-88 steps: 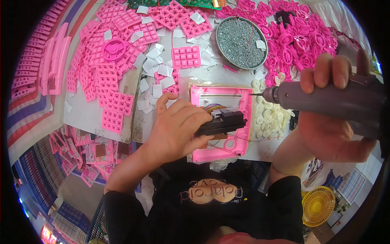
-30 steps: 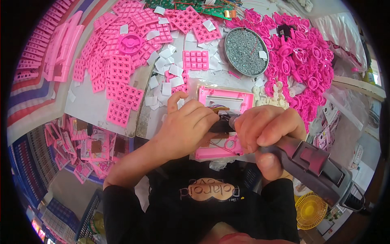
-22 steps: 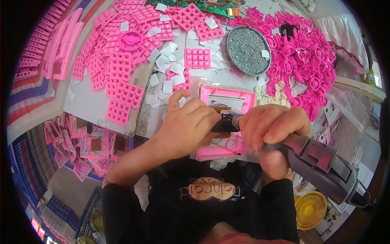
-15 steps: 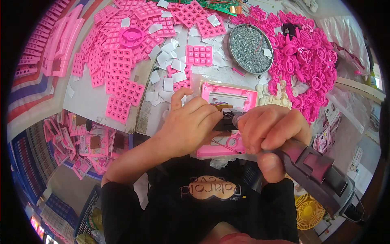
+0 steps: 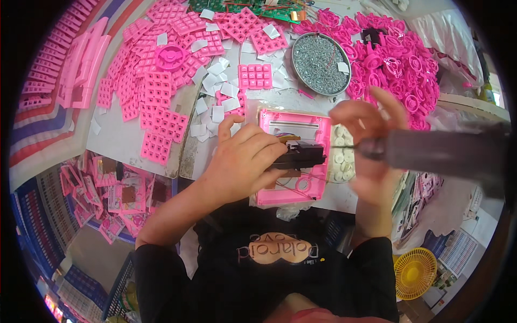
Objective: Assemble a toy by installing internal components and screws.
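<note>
My left hand (image 5: 237,164) is closed on a black plastic mechanism (image 5: 301,155), pressing it down in a pink plastic housing (image 5: 318,189). Coloured thin wires (image 5: 288,138) show beside its fingertips. To the right, my blurred right hand (image 5: 371,121) has its index and thumb side raised and partly spread. A dark power screwdriver (image 5: 447,151) lies across that palm, held sideways. Its thin bit (image 5: 343,147) points left at the black mechanism, apart from it. How the fingers grip the tool is partly hidden behind its body.
A round tray (image 5: 294,67) of small screws stands beyond the housing. Pink keypads (image 5: 159,116) pile up left, pink ring-shaped parts (image 5: 398,70) right. White discs (image 5: 343,161) lie beside the housing. Paper slips (image 5: 230,90) and green circuit boards (image 5: 256,11) are farther back.
My right hand and the screwdriver have lifted off the black mechanism and moved right; the tool has swung to lie level and the fingers have loosened. My left hand stays on the mechanism.
</note>
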A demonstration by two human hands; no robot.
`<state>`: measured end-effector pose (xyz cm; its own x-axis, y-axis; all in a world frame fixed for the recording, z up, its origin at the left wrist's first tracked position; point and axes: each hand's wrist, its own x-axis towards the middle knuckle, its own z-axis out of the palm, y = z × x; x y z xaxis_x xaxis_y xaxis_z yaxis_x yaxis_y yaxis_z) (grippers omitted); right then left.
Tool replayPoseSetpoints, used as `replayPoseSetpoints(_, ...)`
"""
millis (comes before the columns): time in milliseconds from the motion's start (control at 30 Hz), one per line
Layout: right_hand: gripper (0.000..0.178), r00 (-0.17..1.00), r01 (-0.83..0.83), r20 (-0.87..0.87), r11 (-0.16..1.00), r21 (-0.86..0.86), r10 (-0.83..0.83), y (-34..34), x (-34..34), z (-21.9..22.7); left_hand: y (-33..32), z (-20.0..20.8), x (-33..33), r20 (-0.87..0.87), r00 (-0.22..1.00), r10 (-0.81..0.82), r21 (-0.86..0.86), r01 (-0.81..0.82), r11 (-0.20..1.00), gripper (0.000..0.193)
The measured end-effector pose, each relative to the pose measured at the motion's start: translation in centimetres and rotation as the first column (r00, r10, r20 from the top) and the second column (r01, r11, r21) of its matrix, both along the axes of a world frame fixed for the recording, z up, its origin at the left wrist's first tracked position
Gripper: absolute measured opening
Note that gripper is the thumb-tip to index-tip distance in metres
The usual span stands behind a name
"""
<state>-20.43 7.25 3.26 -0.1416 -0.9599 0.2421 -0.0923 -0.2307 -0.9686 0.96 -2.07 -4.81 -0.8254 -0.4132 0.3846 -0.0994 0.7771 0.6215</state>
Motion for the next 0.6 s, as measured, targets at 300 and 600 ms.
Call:
replayPoseSetpoints(300, 0.047, 0.559, 0.007, -0.829, 1.000, 0.026, 0.018, 2.9, 0.5, -2.5, -3.6, 0.9, -1.3, 0.019, 0.969, -0.245, 0.251, 0.232, 0.940, 0.013)
replayPoseSetpoints(600, 0.041, 0.384, 0.030, -0.918, 0.992, 0.126, 0.105, 2.5, 1.0, 0.1, -6.9, 3.9, -3.5, 0.215, 0.851, -0.479, 0.351, 0.390, 0.851, 0.011)
